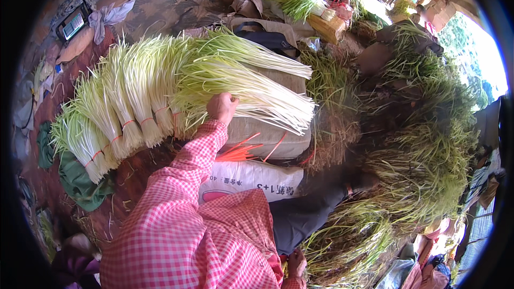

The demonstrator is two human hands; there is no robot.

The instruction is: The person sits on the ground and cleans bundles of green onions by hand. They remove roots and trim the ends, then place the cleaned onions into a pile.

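My left hand (223, 107) is closed at the near edge of a loose pile of long pale green-and-white leafy stalks (261, 88); whether it holds any is hidden. The stalks lie on a cloth-covered block (291, 140), white ends to the right. Left of them stands a curved row of stalk bundles (132, 96) tied with red bands. Loose orange-red ties (237, 152) rest between the block and a printed white sack (253, 176). My right hand (296, 263) is low beside my dark-trousered leg, near a heap of loose greens (353, 245); its fingers are partly hidden.
A black bag (267, 38) lies behind the block. Beyond it, another bundle of greens (297, 2) rests on a wooden block (327, 28). Large heaps of grassy leaves (425, 156) fill the right side. Green cloth (82, 182) lies at the left, below the tied bundles.
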